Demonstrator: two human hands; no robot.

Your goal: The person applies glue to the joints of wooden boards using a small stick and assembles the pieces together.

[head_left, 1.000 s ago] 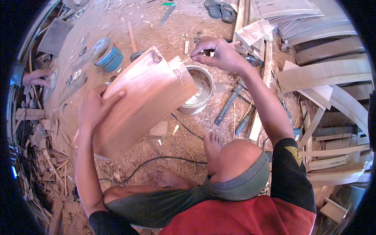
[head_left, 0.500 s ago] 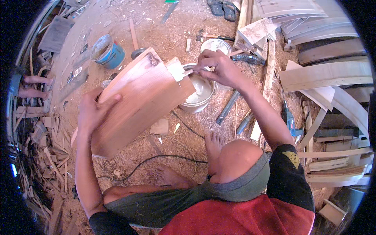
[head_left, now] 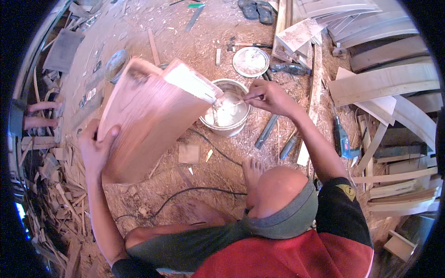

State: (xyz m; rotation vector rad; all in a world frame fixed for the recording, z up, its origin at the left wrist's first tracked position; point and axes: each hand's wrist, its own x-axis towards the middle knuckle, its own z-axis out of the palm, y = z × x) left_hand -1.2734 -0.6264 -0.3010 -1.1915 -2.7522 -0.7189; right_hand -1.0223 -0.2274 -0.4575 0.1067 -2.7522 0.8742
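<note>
My left hand (head_left: 98, 142) grips the lower left edge of a large curved wooden workpiece (head_left: 153, 118), thumb on its front face. The piece is tilted up, and a whitish coating (head_left: 189, 83) covers its upper right end. My right hand (head_left: 269, 98) is closed in a pinch on a thin stick (head_left: 237, 104), whose far tip is over the white paste. That paste lies in a round white bucket (head_left: 227, 131) beside the coated end. The wood's corner overlaps the bucket's left rim in view.
A bucket lid (head_left: 251, 62) smeared with white, a hammer (head_left: 250, 44) and a blue bucket (head_left: 116, 65) stand or lie beyond. To the right are a power drill (head_left: 342, 139) and curved boards (head_left: 384, 85). A black cable (head_left: 185, 189) crosses the shavings; wood scraps (head_left: 65, 199) pile up left.
My right hand has moved from the wood's end down to the bucket with the stick. The wooden piece has shifted left and turned, showing more of its white-coated end.
</note>
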